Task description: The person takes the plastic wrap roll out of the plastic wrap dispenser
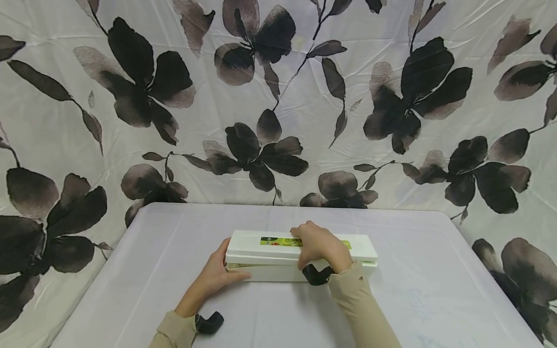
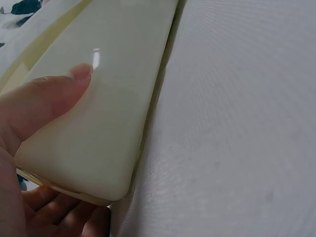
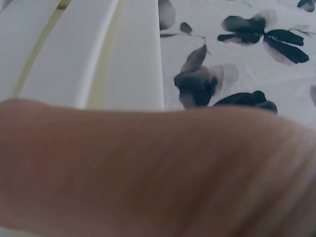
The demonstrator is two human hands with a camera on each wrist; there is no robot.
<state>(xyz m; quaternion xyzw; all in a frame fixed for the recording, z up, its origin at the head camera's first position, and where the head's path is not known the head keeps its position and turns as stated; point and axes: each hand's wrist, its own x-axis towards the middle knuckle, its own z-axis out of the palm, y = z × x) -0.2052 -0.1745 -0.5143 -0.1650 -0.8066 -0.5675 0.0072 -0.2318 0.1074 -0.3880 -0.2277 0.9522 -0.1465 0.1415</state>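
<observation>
White plastic, glossy and stiff: from the head view I see a long box [image 1: 300, 256] lying on the near middle of the table [image 1: 426, 290], its long axis running left to right, a yellow-green label [image 1: 278, 241] facing up. My left hand [image 1: 215, 278] wraps its left end; my right hand [image 1: 319, 246] curls over the lid's top near the middle. It looks light but slippery, so I judge the ends give the safest hold.

From the left wrist, my thumb [image 2: 47, 101] lies on the smooth near face, fingers curled under the end corner.

From the right wrist, skin fills the frame; I cannot tell the grip there, only the lid's edge [image 3: 106, 54] beyond.
</observation>
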